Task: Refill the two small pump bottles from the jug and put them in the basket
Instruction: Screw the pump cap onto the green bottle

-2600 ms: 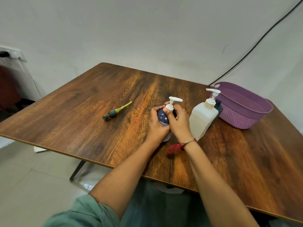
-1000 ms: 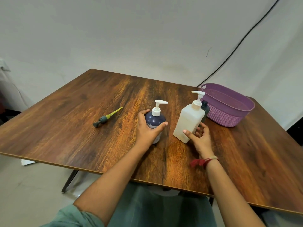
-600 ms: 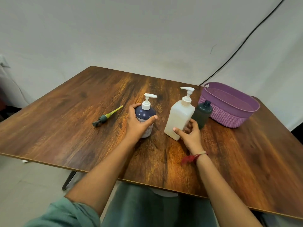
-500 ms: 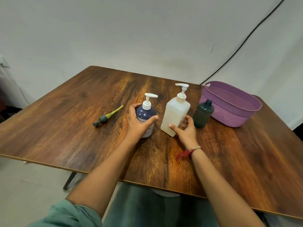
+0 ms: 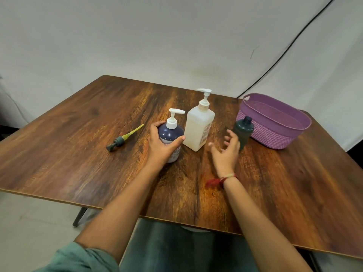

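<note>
The navy pump bottle point(image 5: 170, 136) stands at frame centre on the desk point(image 5: 78, 163), the left grip point(image 5: 160, 149) wrapped round it. Just right of it stands the white jug point(image 5: 199, 128). The right grip point(image 5: 225, 154) hangs released, fingers spread, beside the dark green bottle point(image 5: 244, 132), near the purple basket point(image 5: 271, 134) at right.

The white square jug point(image 5: 199, 128) is standing upright on the bench point(image 5: 78, 163), pump on top. Just left of the jug, the left hand point(image 5: 161, 148) is gripping the round dark blue bottle point(image 5: 170, 136), which is standing upright with a white pump. Right of the jug, the dark green bottle point(image 5: 243, 132) is standing uncapped. Farther right, the purple basket point(image 5: 275, 134) is sitting. Well left of the jug, a loose pump point(image 5: 122, 139) is lying flat.
</note>
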